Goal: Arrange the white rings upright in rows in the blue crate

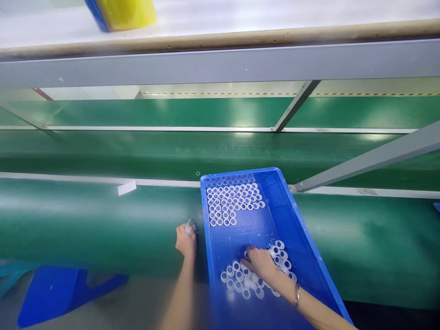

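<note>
Bin wall (206, 238) separates rings (252, 282) from left hand's (186, 241) seemingly plastic wad (189, 228).

Your short white rings (237, 200) stood on end in the blue tray (249, 229), their round openings facing up. They were packed in close, straight rows by its far-left corner; the nearest two rows were shorter, keeping to the left edge. The loose rings (254, 277) lay jumbled nearer you, many tipped, the heap spreading toward the right edge. Your right hand (263, 263) reached in at that heap's far side, fingertips at one ring. Just outside the left edge, your left hand (186, 240) clutched a crumpled clear bundle (189, 227).
</note>
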